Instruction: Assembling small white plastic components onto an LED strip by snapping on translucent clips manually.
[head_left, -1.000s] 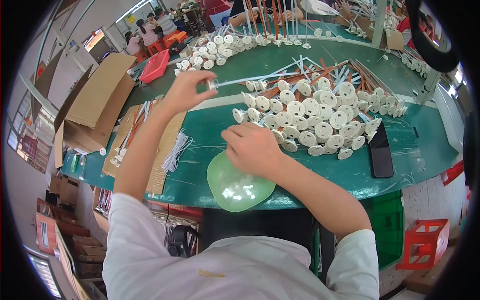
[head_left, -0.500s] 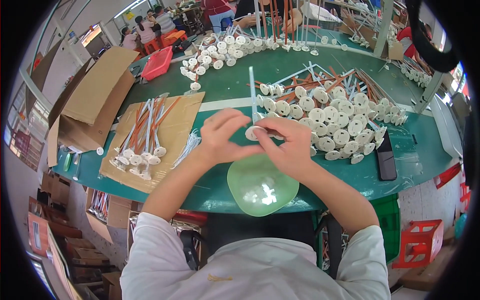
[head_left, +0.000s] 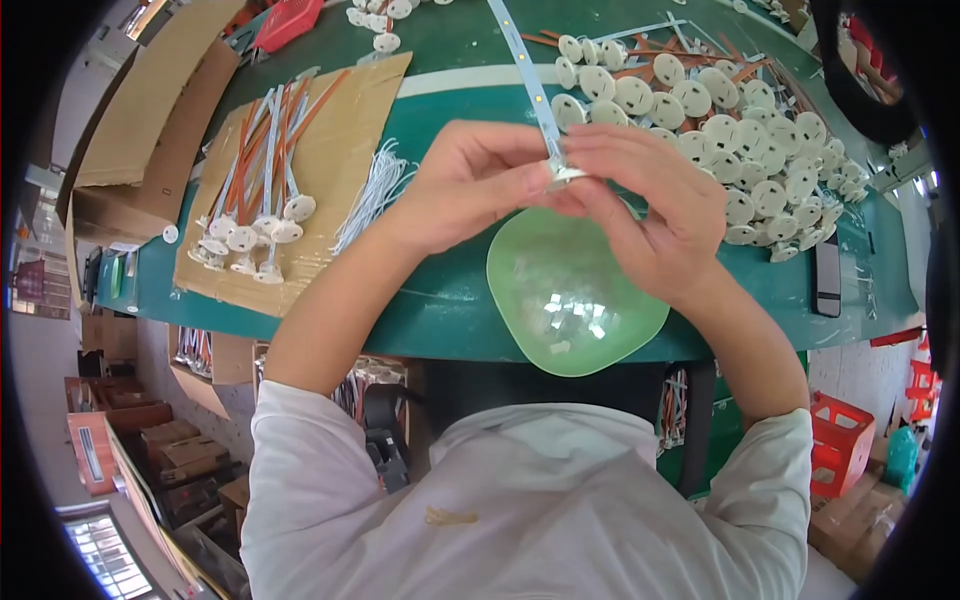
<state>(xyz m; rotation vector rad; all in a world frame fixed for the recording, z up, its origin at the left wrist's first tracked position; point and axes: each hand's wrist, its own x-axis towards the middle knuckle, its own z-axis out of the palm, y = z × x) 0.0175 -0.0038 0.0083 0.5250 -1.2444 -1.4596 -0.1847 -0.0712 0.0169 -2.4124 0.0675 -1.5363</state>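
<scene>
"What are your hands on right now?"

"Both are pinching one piece. My left hand (head_left: 465, 185) has thumb and fingers on the white disc base (head_left: 568, 180), and my right hand (head_left: 655, 205) grips it from the other side. The pale light strip (head_left: 525, 75) rises from it, leaning a little to the left."

"And where is that piece?"

"In front of me, above the far rim of a translucent green bowl (head_left: 575, 305), which sits at the near edge of the green tabletop (head_left: 430, 310)."

"What lies further off?"

"To my left, a bundle of white wires (head_left: 375, 195) lies by a flat cardboard sheet (head_left: 365, 105) that carries a small group of orange and pale strip pieces (head_left: 265, 235). On my right there's a black phone (head_left: 826, 275), near a big heap of white-disc pieces (head_left: 745, 150). Beyond the sheet stands a cardboard box (head_left: 155, 110), and past that, a red basket (head_left: 288, 22)."
</scene>
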